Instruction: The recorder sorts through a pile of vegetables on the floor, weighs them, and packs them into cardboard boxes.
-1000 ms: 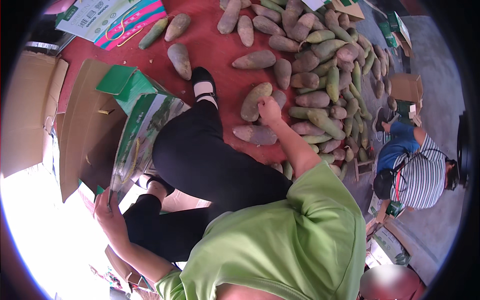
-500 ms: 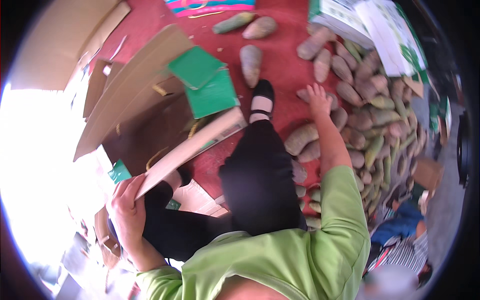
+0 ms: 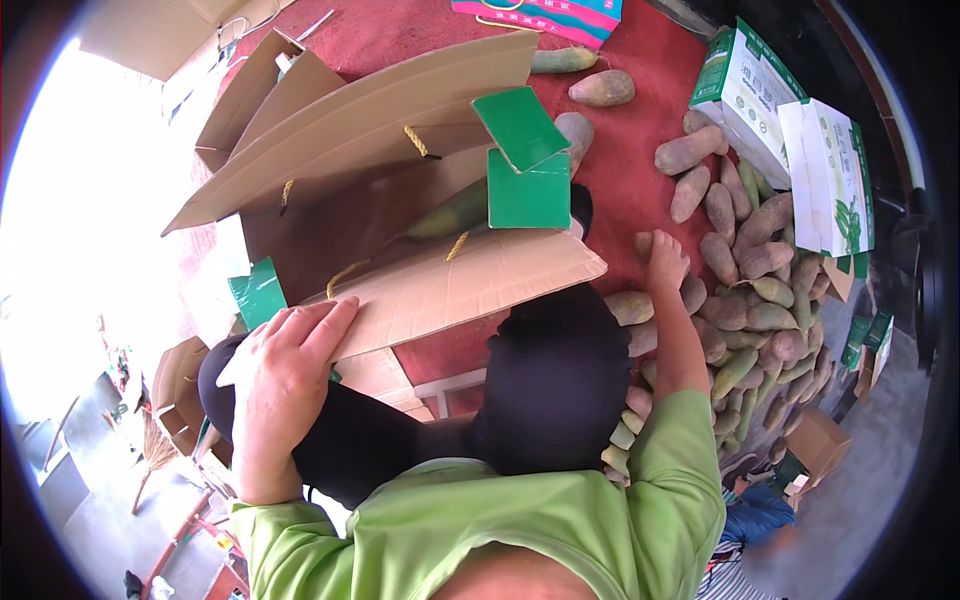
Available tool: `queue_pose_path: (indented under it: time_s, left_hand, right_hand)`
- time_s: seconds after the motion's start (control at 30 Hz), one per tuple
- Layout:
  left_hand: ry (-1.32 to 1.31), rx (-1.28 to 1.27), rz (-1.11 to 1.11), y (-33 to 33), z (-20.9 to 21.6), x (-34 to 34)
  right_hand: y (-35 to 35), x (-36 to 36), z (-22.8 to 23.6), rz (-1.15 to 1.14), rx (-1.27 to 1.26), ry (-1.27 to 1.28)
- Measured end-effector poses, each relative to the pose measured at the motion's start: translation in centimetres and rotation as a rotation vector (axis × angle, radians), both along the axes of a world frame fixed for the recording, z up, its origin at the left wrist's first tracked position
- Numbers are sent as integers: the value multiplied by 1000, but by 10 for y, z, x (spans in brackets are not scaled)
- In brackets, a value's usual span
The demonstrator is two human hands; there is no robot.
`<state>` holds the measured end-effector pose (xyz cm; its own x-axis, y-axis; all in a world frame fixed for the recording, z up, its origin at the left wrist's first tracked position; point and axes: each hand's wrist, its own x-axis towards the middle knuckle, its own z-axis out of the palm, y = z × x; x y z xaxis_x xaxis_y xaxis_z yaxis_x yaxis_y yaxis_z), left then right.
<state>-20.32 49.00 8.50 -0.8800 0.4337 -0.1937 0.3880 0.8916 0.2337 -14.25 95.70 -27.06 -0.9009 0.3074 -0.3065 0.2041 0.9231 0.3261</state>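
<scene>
My left hand [image 3: 285, 375] grips the near flap of an open cardboard box [image 3: 450, 300], thumb and fingers around its edge. Inside the box, partly hidden, lies a long green radish [image 3: 450, 212]. Yellow rope handles [image 3: 416, 142] hang through the flaps, and green end flaps [image 3: 530, 195] stand at the right end. On the right, my right hand [image 3: 668, 265] is closed over a radish [image 3: 643, 243], whose blunt end shows beside the fingers; the rest is hidden. Beyond that hand spreads a heap of purplish and green radishes [image 3: 745, 310].
On the red floor [image 3: 640, 120], loose radishes [image 3: 602, 88] lie beyond the box. A blue and pink bag [image 3: 545, 15] stands at the far edge. White and green cartons [image 3: 745, 100] stand behind the heap. My bent knees are beside the box; another person's blue clothing [image 3: 760, 515] shows lower right.
The view has shifted, and the box appears farther right and more turned. My right hand's spread fingers have drawn together on the radish. The left hand still holds the flap.
</scene>
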Motion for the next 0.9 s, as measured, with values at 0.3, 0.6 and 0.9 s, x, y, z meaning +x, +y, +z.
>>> queue_pose_path:
  time_s: [0.3, 0.6, 0.9]
  left_hand:
    - [-18, 31, 0, -5, 2, 9]
    - [0, 110, 1, -8, -2, 6]
    - [5, 45, -79, -7, -5, 5]
  right_hand:
    - [-24, -31, 153, -346, -1260, 810]
    - [-134, -84, 392, 365, -1612, 758]
    - [-321, -168, 327, 1010, -951, 52]
